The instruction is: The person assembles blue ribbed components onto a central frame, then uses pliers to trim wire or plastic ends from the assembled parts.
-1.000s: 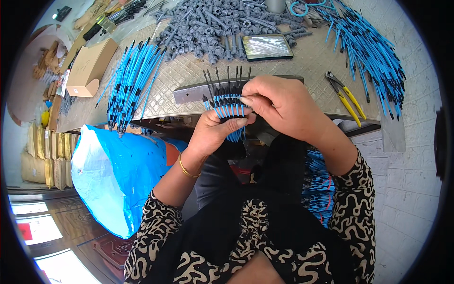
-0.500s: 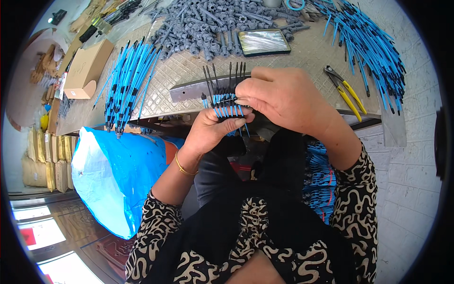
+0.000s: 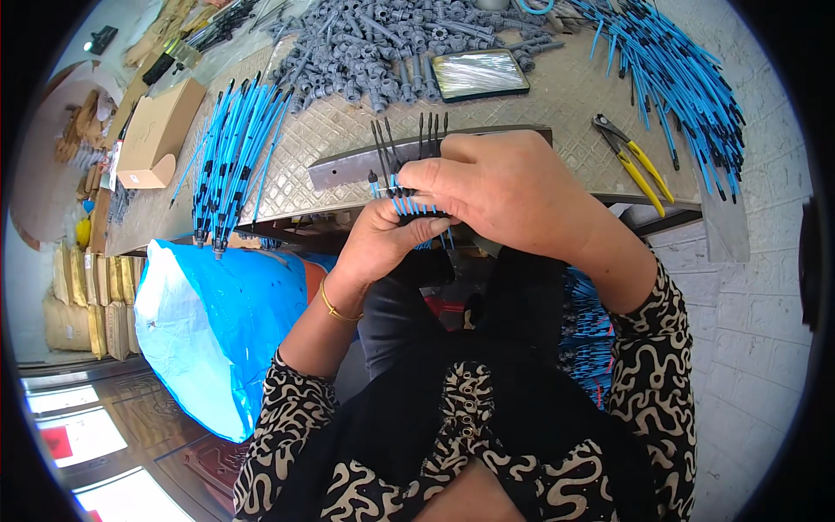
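A table spans the far side, a big blue bag near its left edge. On the table lie a heap of grey plastic parts, far centre, and blue rods, far right. At the near edge, the right hand partly covers what the left hand holds in its closed grip: slim blue-and-black pieces. Whether the right grip is closed, I cannot tell.

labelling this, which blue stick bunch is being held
The small bunch in the left hand, with the right hand at it; the left bunch and right bunch lie on the table.
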The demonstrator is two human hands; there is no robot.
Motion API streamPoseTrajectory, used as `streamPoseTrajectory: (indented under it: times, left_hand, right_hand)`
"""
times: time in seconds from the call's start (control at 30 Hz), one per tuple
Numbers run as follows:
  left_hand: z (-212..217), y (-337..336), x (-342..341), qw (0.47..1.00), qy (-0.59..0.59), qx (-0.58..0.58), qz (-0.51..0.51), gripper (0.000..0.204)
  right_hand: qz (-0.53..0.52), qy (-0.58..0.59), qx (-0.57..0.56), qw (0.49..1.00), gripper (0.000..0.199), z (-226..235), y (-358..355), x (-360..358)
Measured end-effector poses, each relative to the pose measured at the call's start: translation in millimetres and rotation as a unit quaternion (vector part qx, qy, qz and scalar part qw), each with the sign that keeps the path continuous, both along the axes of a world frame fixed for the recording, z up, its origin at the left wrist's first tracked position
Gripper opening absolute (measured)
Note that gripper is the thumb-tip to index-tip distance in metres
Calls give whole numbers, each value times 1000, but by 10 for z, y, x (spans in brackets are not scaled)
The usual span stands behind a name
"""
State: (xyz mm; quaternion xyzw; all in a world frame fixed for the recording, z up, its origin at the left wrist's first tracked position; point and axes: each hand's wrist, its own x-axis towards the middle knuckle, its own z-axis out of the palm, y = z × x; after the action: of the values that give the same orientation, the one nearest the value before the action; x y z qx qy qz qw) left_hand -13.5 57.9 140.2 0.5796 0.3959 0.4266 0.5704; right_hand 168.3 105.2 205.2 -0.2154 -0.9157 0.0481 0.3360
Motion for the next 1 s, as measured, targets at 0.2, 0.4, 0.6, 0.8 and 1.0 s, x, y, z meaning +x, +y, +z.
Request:
streamPoseTrajectory:
  times: [0.2, 0.4, 0.6, 0.8, 1.0]
  left_hand:
    - [-84, 29, 16, 1000, 5, 6, -18, 15]
    - [-86, 39, 25, 998, -33, 12, 49, 16]
    - [-33, 144, -49, 996, -72, -46, 32, 16]
    - [22, 263, -69, 990, -106, -91, -2, 17]
    - [83, 261, -184, 989, -98, -109, -1, 17]
  right_hand:
    - [-11, 53, 34, 998, 16, -73, 31, -135]
    - [-21, 48, 50, 997, 14, -37, 86, -214]
    - [-3, 184, -89, 979, 10, 20, 621, -166]
    - [-279, -183, -100, 937, 23, -815, 2052, 176]
    - [-205, -93, -113, 968, 18, -793, 2180, 73]
